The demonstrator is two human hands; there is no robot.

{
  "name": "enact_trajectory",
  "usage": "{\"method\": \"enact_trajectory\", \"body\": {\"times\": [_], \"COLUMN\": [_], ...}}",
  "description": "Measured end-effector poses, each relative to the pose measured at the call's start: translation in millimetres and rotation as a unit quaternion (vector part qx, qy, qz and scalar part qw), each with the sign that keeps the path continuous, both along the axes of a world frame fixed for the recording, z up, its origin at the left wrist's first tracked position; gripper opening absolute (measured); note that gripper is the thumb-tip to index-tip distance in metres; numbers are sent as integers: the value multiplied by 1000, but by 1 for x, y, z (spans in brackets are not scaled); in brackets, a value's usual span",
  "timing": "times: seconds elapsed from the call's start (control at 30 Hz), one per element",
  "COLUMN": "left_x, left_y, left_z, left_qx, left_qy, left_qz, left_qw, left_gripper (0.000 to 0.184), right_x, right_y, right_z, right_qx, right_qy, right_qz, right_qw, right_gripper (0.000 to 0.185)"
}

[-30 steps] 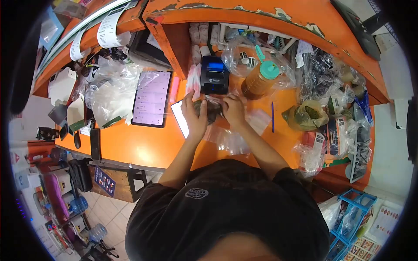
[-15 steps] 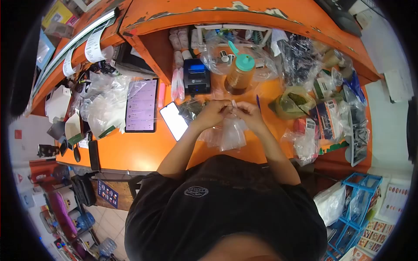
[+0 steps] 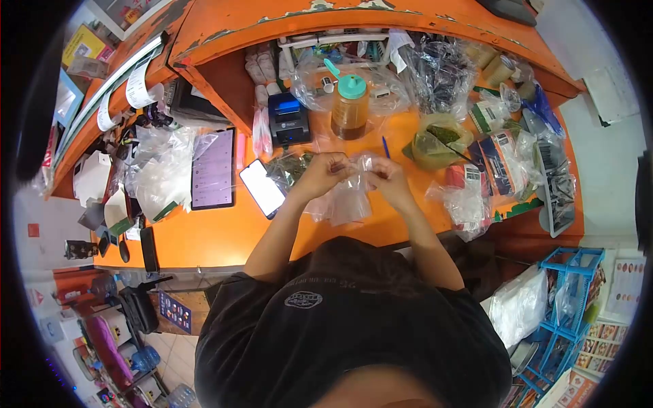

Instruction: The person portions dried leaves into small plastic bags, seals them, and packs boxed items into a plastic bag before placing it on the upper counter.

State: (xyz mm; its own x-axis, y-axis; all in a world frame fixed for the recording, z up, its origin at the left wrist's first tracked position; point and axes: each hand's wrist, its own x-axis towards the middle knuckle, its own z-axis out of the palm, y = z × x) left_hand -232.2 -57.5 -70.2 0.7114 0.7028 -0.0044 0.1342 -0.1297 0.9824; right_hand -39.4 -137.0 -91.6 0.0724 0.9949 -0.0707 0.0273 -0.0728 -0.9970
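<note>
A small clear plastic bag (image 3: 361, 165) is stretched between my two hands above the orange counter. My left hand (image 3: 325, 175) pinches its left side with fingertips together. On the other side, my right hand (image 3: 389, 182) grips the bag's right edge between thumb and fingers. Below them, more clear plastic bags (image 3: 348, 207) lie flat on the counter. A phone (image 3: 262, 192) with a bright white screen rests left of my left hand, beside a plastic bag with dark contents (image 3: 291, 167). Beyond my right hand lies a blue pen (image 3: 386, 147).
Farther back stand a brown squeeze bottle (image 3: 349, 112) with a teal lid and a black receipt printer (image 3: 289, 119). A tablet (image 3: 212, 173) lies left. On the right are an open bag of green herbs (image 3: 435, 146) and several wrapped packages (image 3: 507, 160). An orange shelf (image 3: 354, 19) overhangs the back.
My hands have moved slightly apart, and the plastic bag between them is now spread wider at the top. The camera view has shifted a little.
</note>
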Motion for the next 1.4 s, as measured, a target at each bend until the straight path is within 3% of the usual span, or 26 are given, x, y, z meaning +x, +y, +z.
{"method": "enact_trajectory", "body": {"times": [0.13,0.2,0.3,0.4,0.43,0.5,0.53,0.6,0.63,0.73,0.77,0.83,0.97,1.07,1.17,1.27,1.33,1.4], "left_x": [15,23,33,28,32,41,43,42,47,62,69,76,92,103,117,131,141,147], "left_y": [-9,-14,-17,-8,-5,3,6,8,5,12,11,1,-5,-14,-8,-2,7,11], "left_z": [-1,-14,-20,-16,-15,-13,4,39,46,17,-1,18,24,40,28,34,32,29], "left_qx": [-56,-50,-86,-168,-152,-117,-162,-254,-170,-217,-197,-23,306,376,421,409,341,293], "left_qy": [-40,-21,-57,18,-27,-118,-129,-147,-80,-46,-88,-54,-5,69,-15,-36,-58,-81], "left_qz": [91,107,141,81,83,84,20,-105,-116,-225,-180,-60,82,86,76,59,68,72], "left_qw": [993,993,985,982,985,982,978,950,975,949,960,996,949,920,903,910,936,950], "left_gripper": [21,25,33,29,26,29,34,45,46,42,36,38,41,44,48,42,42,41], "right_x": [3,-5,-1,1,0,10,13,14,13,12,13,13,13,29,38,77,125,169], "right_y": [-1,-7,-7,-4,-3,-5,-6,-4,-3,-8,-6,-3,-12,-12,-16,-17,-19,-26], "right_z": [-1,22,23,10,11,24,30,29,28,37,46,74,86,64,70,86,90,66], "right_qx": [9,2,12,45,59,84,94,156,186,61,139,288,224,184,208,130,107,-27], "right_qy": [-157,-53,0,-21,-31,-207,-293,-333,-352,-273,-315,-387,-388,-362,-357,-242,-533,-611], "right_qz": [-35,-77,-67,-97,-120,-132,-137,-124,-115,-90,-146,-252,-156,-154,-149,-213,-330,-239], "right_qw": [987,996,998,994,990,966,942,922,910,956,928,839,880,901,898,938,771,755], "right_gripper": [10,12,17,25,28,26,25,27,28,18,15,12,15,11,10,14,18,21]}}
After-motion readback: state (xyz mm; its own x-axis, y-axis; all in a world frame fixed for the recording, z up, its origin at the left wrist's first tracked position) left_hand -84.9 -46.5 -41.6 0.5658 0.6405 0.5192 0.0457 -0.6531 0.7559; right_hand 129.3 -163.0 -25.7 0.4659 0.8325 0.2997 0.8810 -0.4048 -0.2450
